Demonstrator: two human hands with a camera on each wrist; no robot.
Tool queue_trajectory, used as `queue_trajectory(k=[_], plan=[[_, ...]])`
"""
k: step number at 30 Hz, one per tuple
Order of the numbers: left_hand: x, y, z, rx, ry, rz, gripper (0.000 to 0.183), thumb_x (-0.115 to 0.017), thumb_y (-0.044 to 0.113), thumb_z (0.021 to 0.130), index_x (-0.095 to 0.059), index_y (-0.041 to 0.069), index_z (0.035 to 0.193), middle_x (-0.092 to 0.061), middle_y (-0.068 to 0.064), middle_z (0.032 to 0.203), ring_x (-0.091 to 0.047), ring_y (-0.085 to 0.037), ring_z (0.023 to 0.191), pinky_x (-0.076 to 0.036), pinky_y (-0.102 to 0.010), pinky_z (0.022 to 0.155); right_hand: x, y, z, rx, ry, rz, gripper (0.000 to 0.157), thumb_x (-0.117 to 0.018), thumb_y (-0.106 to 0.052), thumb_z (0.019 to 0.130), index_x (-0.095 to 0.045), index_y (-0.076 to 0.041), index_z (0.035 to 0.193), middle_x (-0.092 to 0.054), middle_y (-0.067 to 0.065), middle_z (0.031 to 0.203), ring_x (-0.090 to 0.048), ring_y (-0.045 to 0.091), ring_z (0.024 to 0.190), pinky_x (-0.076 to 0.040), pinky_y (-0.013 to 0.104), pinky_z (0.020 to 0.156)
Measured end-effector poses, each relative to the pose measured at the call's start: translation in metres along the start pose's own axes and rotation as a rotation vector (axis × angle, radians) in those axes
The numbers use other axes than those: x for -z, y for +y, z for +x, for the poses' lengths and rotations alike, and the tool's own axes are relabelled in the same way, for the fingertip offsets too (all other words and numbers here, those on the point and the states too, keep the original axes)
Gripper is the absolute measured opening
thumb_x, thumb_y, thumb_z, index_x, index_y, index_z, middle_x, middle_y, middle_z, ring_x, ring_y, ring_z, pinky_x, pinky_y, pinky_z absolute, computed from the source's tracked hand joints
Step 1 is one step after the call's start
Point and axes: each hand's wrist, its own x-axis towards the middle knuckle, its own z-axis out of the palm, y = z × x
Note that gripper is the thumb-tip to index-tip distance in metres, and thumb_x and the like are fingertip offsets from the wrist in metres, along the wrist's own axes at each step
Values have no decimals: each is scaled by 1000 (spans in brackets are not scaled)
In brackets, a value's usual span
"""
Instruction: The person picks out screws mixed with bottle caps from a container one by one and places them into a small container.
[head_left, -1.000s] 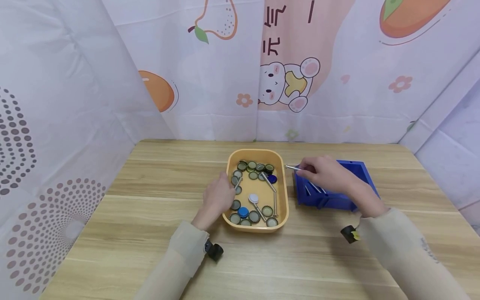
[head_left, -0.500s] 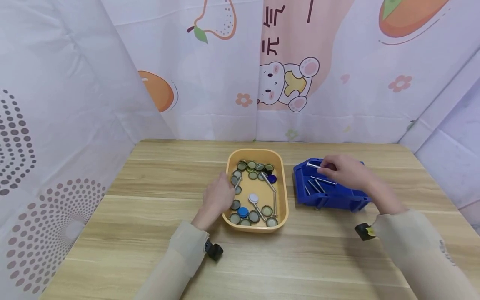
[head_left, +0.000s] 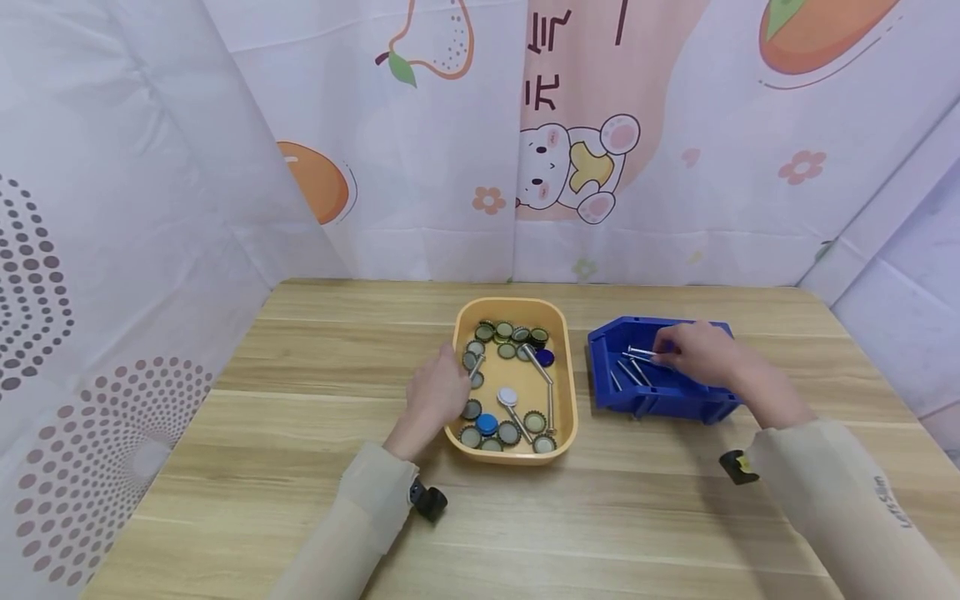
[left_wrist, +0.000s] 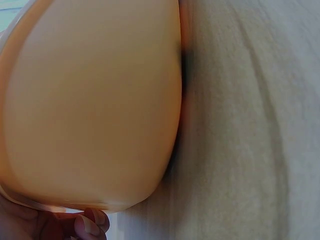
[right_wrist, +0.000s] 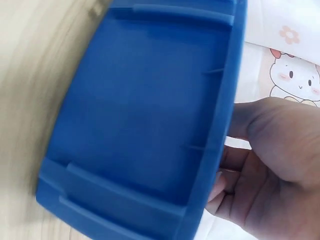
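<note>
My left hand (head_left: 438, 388) grips the left rim of a yellow plastic tray (head_left: 571, 383). Its curled fingers show at the tray wall in the left wrist view. Inside the tray lie many bottle caps (head_left: 508, 432) and several silver bolts (head_left: 550, 404). My right hand (head_left: 699, 352) is down in the blue storage bin (head_left: 656, 403), its thumb and fingers pinching a long silver bolt (head_left: 637, 351) that points left. Several more bolts (head_left: 640, 372) lie in the bin beneath it. The bin's outer wall hides part of the right hand's fingers in the right wrist view.
Tray and bin stand side by side on a wooden table (head_left: 315, 392), with a narrow gap between them. Behind the table hangs a printed curtain (head_left: 427, 167), and a white curtain (head_left: 127, 208) hangs at the left.
My right hand has moved right from the gap between tray and bin, then lowered the bolt into the bin. My left hand has stayed at the tray's rim.
</note>
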Motion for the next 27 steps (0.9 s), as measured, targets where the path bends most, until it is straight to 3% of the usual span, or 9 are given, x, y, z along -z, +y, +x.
queue_trajectory(k=[4, 10, 17, 27], plan=[[1, 0, 0, -4, 2, 0, 31, -45, 23, 97, -51, 4, 122, -58, -8, 78, -55, -23, 62, -39, -34, 51, -1, 1, -1, -13, -3, -17, 7, -67, -13, 90, -66, -6, 90, -68, 5, 82, -57, 20, 72, -49, 43, 68], [1, 0, -1, -7, 0, 0, 32, -45, 23, 97, -50, 4, 123, -58, -8, 78, -55, -23, 61, -39, -34, 51, 0, -5, 1, -7, 35, 21, 10, -65, -12, 92, -64, -3, 91, -64, 3, 77, -56, 17, 71, -48, 37, 65], [1, 0, 0, -11, 6, 7, 33, -46, 23, 97, -50, 4, 124, -58, -8, 80, -56, -24, 64, -39, -34, 52, 8, -21, 3, 34, 58, 47, 15, -63, -17, 94, -66, -2, 95, -64, 1, 78, -56, 13, 70, -47, 35, 66], [1, -1, 0, -15, 9, 12, 31, -47, 22, 96, -51, 5, 122, -58, -8, 80, -56, -24, 64, -39, -34, 53, 13, -53, 8, 123, 136, 2, 11, -68, -22, 91, -66, -11, 93, -65, -4, 78, -56, 10, 70, -48, 35, 67]])
